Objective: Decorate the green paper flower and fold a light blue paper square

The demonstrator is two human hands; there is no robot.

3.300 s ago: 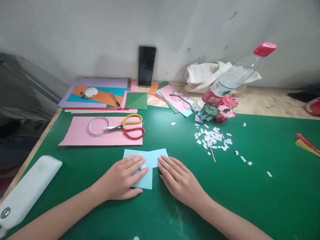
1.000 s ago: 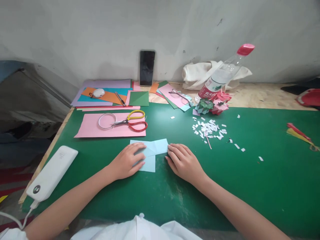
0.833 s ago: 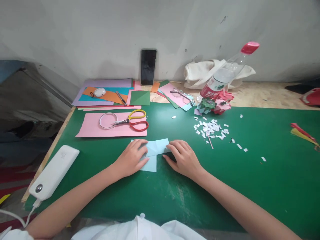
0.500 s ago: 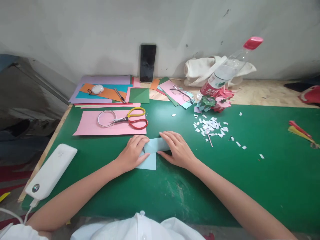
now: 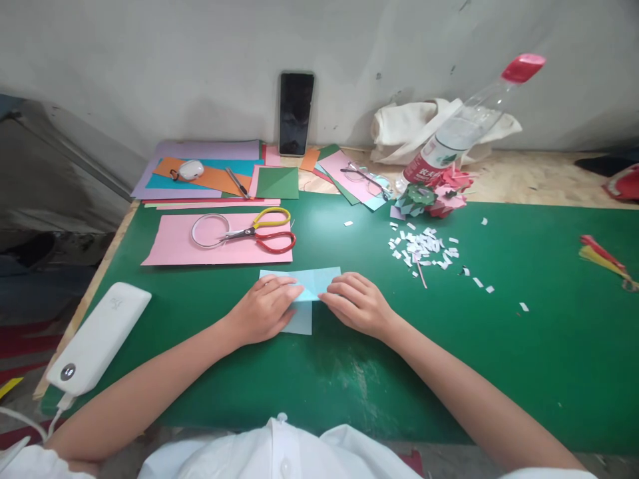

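A light blue sheet of paper is gripped by both hands just above the green tabletop. My left hand is closed on its left part, the fingers lying over the paper's lower edge. At the lower right edge, my right hand pinches the same paper with curled fingers. A slanting crease or lifted flap shows between the hands. Beneath lies another light blue paper piece, partly covered by my left hand. Scissors with one yellow and one red handle rest beyond my left hand on pink paper.
A white power bank with a cable lies at left. Coloured sheets, a phone and glasses are at the back. Right of them stand a tilted bottle and paper flowers, near white scraps.
The upper blue paper has shifted, with its top edge now showing behind my left hand. My right fingers, which lay over the paper, have curled into a pinch at its lower edge.
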